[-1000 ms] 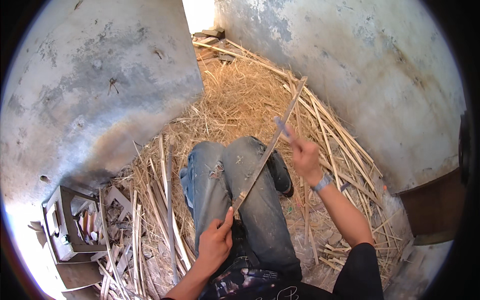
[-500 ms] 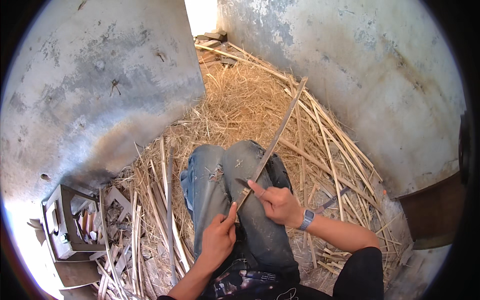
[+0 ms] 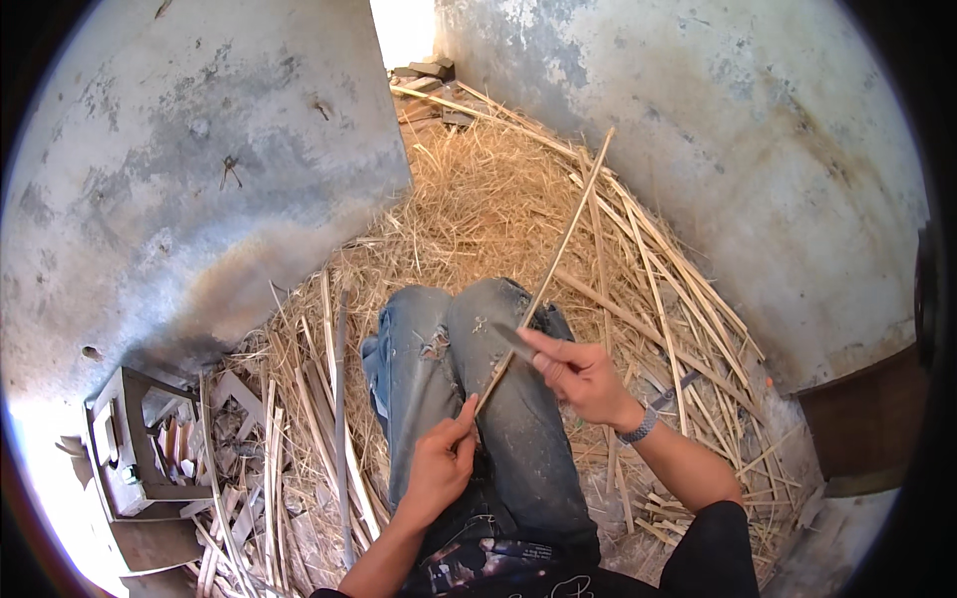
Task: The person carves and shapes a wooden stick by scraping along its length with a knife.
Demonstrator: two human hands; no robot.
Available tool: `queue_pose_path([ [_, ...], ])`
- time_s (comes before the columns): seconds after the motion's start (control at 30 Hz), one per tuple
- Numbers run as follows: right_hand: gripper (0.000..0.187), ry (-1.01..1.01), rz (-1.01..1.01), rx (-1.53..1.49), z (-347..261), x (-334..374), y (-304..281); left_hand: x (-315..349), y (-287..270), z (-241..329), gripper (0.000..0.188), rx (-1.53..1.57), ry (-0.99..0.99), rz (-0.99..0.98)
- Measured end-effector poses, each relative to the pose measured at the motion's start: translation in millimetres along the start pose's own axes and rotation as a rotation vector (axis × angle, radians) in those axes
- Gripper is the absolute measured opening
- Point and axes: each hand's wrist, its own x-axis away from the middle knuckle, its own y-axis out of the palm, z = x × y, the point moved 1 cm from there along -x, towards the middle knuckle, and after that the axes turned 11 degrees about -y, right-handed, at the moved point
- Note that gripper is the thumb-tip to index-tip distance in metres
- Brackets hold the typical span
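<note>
A long, thin bamboo strip (image 3: 564, 239) slants over my right thigh, its far end up and to the right. My left hand (image 3: 441, 460) is closed on the near end of the strip, forefinger stretched along it. In my right hand (image 3: 586, 384), closed round its handle, is a knife (image 3: 513, 342). The grey blade points up and left, across or just above the strip; whether it touches is unclear. Most of the handle is hidden by my fingers. My knees, in worn blue jeans (image 3: 419, 374), lie under the strip.
Straw-like shavings (image 3: 483, 199) cover the floor ahead. Several long pale strips (image 3: 663, 269) lie along the right wall (image 3: 718, 149), others (image 3: 324, 379) to my left. A metal frame (image 3: 150, 448) stands at the lower left, near the left wall (image 3: 229, 179).
The strip has turned from its broad face to a narrow edge. My right hand with the knife has shifted slightly up and right, its wrist twisting. My left hand stays at the strip's end.
</note>
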Motion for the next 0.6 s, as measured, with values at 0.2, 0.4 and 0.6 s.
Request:
queue_pose_path([
  [0.2, 0.052, 0.042, 0.11, 0.276, -2.4, -4.3, -3.0, 0.3, -0.2, -1.5, 0.043, 0.002, 0.054, 0.019],
  [0.4, 0.067, -0.163, 0.181, 0.49, 16.3, -10.8, 20.5, 4.0, 3.9, 1.9, 0.046, -0.111, 0.107, 0.091],
  [0.6, 0.065, -0.143, 0.273, 0.551, 23.5, -29.9, 1.1, 10.1, 1.8, 0.2, 0.048, -0.182, 0.133, 0.126],
])
